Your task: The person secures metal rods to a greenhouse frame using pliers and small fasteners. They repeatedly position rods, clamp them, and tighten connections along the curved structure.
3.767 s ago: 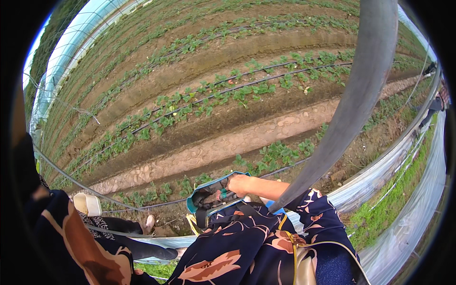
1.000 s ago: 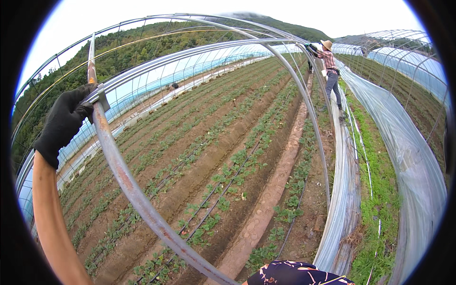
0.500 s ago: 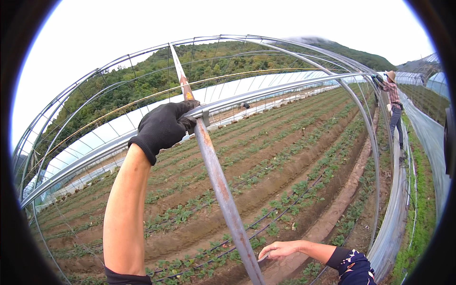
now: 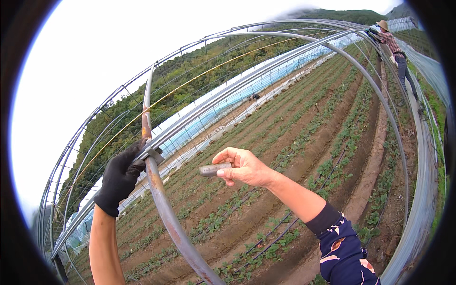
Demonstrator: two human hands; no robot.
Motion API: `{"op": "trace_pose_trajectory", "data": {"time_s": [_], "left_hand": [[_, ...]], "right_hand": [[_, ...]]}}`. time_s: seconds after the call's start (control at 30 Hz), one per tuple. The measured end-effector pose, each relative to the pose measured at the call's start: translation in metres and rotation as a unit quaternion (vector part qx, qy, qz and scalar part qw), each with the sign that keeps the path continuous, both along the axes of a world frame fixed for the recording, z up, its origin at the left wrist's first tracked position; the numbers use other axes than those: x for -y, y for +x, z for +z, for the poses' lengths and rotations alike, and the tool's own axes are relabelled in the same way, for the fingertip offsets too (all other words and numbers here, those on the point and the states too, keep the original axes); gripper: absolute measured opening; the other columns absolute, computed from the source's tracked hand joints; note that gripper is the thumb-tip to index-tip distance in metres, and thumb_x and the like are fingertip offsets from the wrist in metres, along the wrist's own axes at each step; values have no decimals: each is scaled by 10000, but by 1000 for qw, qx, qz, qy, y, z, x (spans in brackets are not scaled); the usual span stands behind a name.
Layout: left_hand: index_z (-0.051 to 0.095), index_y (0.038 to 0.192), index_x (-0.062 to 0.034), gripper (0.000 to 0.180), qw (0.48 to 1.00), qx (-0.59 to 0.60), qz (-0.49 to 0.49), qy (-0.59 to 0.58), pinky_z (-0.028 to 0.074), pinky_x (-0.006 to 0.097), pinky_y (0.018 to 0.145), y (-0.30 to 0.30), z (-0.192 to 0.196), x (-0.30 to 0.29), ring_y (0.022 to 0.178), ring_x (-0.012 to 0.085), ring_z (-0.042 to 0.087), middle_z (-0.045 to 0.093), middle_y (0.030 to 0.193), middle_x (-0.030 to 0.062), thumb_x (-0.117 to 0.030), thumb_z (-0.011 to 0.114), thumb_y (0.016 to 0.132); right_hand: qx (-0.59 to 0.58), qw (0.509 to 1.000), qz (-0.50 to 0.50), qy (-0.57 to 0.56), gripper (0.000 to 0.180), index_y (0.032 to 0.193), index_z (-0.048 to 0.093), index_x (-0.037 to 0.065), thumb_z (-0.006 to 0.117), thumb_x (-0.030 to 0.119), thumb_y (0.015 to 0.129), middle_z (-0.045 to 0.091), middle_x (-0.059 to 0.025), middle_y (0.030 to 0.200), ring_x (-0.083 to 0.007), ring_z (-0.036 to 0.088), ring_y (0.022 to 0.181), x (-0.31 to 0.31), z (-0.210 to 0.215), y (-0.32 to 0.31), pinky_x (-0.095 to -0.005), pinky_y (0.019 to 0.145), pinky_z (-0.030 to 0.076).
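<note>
My left hand [image 4: 119,176], in a black knit glove, is closed on the long metal rail [image 4: 256,77] where it crosses a rust-stained hoop pipe [image 4: 167,219]. A small metal bracket [image 4: 155,156] sits at that crossing, right beside the gloved fingers. My bare right hand [image 4: 248,168] is raised to the right of the pipe. Between its thumb and fingers it pinches a short, grey, curved metal piece [image 4: 210,170], which points toward the crossing but stays apart from it. The fingertips partly hide the piece's near end.
Another curved pipe [image 4: 380,95] arches over the right side. Below lie planted soil rows [image 4: 266,209] with black hoses. A person [image 4: 395,50] in a straw hat stands at the far right by the frame. Bunched plastic sheeting [image 4: 411,232] runs along the right edge.
My right hand has risen from the lower edge toward the crossing, bringing the grey metal piece up. The view has shifted, so the crossing sits lower and farther left; my left hand keeps its hold.
</note>
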State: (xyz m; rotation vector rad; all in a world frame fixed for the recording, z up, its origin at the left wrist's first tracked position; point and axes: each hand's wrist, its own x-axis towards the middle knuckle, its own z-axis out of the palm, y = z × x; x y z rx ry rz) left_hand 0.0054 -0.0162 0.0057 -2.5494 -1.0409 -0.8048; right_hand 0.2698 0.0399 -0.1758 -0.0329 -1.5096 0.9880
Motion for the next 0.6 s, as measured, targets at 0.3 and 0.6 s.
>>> {"op": "trace_pose_trajectory", "data": {"time_s": [0.3, 0.6], "left_hand": [[484, 1363, -50, 428, 997, 46, -16, -64, 418, 208, 652, 4, -2, 1, 711, 39, 441, 601, 976, -18, -61, 465, 935], [474, 1357, -28, 548, 995, 63, -14, -75, 434, 212, 685, -1, -4, -2, 765, 29, 477, 598, 986, -11, -387, 558, 952]], "right_hand": [[-117, 992, 20, 45, 304, 1070, 609, -21, 720, 166, 858, 615, -18, 777, -59, 543, 577, -40, 54, -32, -191, 499, 449], [-168, 985, -24, 29, 312, 974, 567, -59, 733, 162, 829, 630, -83, 737, -79, 539, 507, -42, 82, -58, -202, 422, 433]]}}
